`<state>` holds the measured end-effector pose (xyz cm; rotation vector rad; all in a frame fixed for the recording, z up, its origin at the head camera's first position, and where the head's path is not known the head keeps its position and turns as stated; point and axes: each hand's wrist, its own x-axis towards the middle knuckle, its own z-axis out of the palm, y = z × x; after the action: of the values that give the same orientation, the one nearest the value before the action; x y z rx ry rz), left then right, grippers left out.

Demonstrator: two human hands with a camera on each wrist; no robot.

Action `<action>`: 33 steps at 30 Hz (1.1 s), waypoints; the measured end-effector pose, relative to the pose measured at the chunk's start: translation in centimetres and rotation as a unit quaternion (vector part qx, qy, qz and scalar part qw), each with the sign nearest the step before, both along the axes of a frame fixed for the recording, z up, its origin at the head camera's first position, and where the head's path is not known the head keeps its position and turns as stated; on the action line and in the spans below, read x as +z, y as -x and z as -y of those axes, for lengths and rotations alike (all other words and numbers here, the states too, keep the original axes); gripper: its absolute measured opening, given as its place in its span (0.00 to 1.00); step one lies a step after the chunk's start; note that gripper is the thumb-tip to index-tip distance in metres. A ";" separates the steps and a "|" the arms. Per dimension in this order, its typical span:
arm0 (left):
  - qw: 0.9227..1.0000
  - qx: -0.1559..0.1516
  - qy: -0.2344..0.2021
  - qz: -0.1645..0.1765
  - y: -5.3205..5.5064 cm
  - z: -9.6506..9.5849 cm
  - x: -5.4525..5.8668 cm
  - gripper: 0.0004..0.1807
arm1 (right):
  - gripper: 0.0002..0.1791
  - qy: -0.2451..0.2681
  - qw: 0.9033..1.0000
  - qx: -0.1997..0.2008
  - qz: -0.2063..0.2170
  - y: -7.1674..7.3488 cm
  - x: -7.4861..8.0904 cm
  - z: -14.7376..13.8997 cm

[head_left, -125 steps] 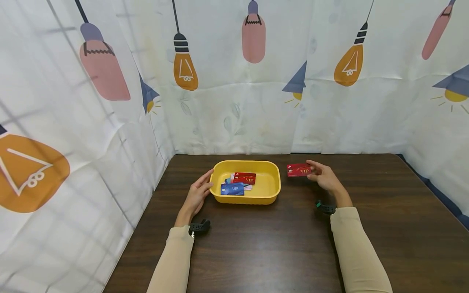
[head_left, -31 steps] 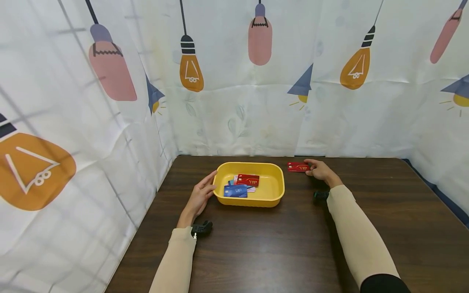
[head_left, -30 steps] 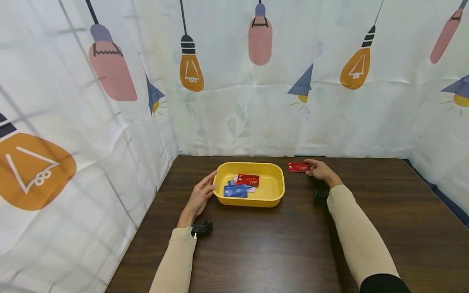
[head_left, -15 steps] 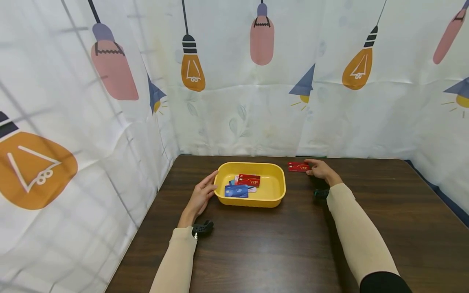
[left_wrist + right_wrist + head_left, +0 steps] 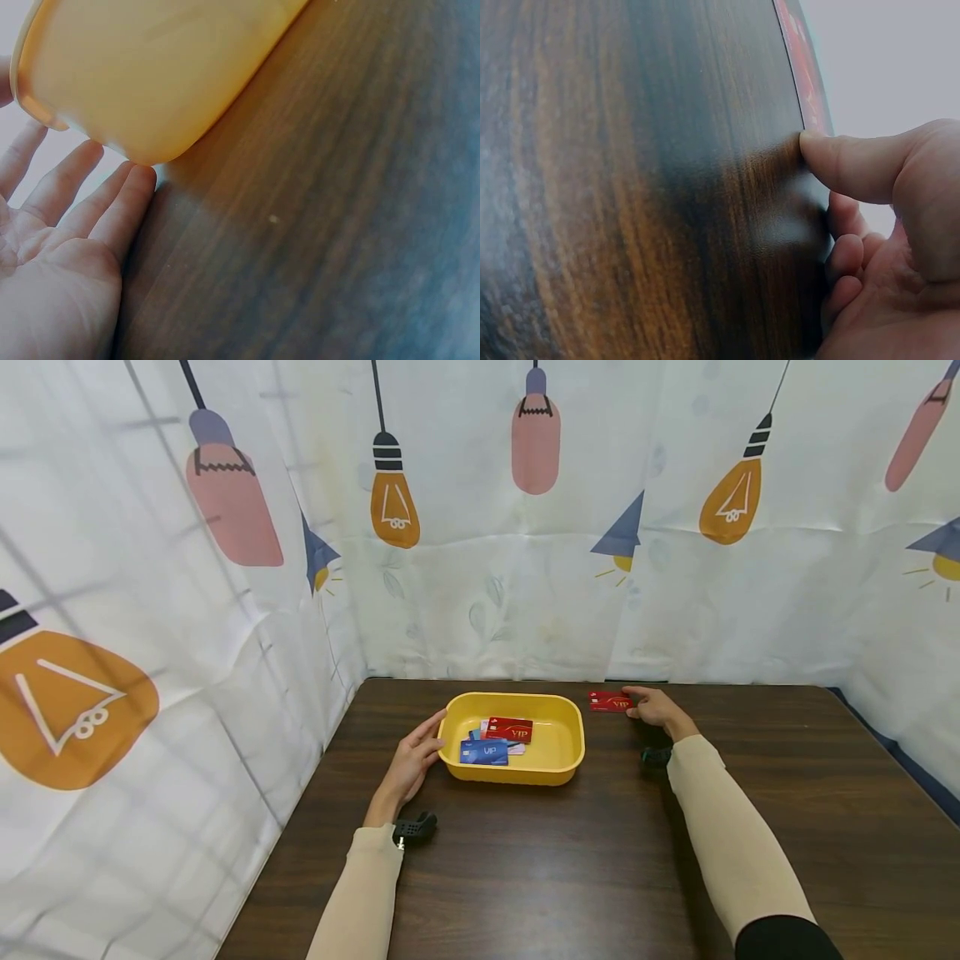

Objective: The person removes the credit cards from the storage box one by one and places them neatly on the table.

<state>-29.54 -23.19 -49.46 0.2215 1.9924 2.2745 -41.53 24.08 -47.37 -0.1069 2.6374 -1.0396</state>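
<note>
The work looks to be at the handling of a single red card (image 5: pixel 609 702), which lies flat on the worktop (image 5: pixel 525 860) near its far edge, to the right of a yellow tray (image 5: pixel 553 739) and just apart from it. Whether the card is being set down there or taken up, I cannot tell from where I stand. If it is to be lifted, the next move calls for a sure pinch and a slight raising of one edge, since so thin a thing offers little to grasp; if it is to be left, only an easing of the fingertips.

The right hand (image 5: pixel 657 707) has the card's right end between thumb and forefinger, a narrow gap; the thumb tip meets the near edge, and the other fingers are curled in underneath.

The left hand (image 5: pixel 408 764) is at the tray's left end, fingers loosely spread and fairly straight, their tips against the outer wall, apparently steadying it rather than clutching it. Inside the tray, left of its middle, lie a blue card (image 5: pixel 480 752), another red one (image 5: pixel 510 730) behind it, and paler cards partly hidden beneath.
</note>
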 end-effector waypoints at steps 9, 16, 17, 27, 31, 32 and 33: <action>1.000 -0.002 0.000 -0.002 -0.2 0.1 -0.1 0.31 | 0.35 0.002 1.000 0.000 -0.010 -0.2 0.1 0.3; 1.000 0.001 0.005 0.003 -0.1 0.1 -0.2 0.31 | 0.34 0.000 1.000 0.003 -0.008 -0.3 0.3 0.3; 1.000 0.000 0.006 0.003 -0.1 0.1 -0.2 0.31 | 0.34 0.002 1.000 0.002 -0.007 -0.4 0.3 0.3; 1.000 -0.001 0.008 -0.006 0.0 0.0 0.0 0.31 | 0.35 0.047 0.999 -0.022 0.001 -0.8 0.2 -0.1; 1.000 0.002 0.009 -0.006 0.0 0.0 -0.1 0.31 | 0.36 0.085 0.996 -0.030 0.000 -1.5 0.0 -0.2; 1.000 0.004 0.008 -0.004 0.0 0.0 -0.1 0.31 | 0.36 0.096 0.995 -0.034 -0.001 -1.7 -0.1 -0.2; 1.000 0.005 0.008 -0.002 0.0 0.0 -0.1 0.31 | 0.37 0.105 0.994 -0.038 -0.005 -1.9 -0.1 -0.3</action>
<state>-29.51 -23.16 -49.54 0.2171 2.0177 2.2644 -39.66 24.34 -47.46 -0.0589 2.5503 -1.3439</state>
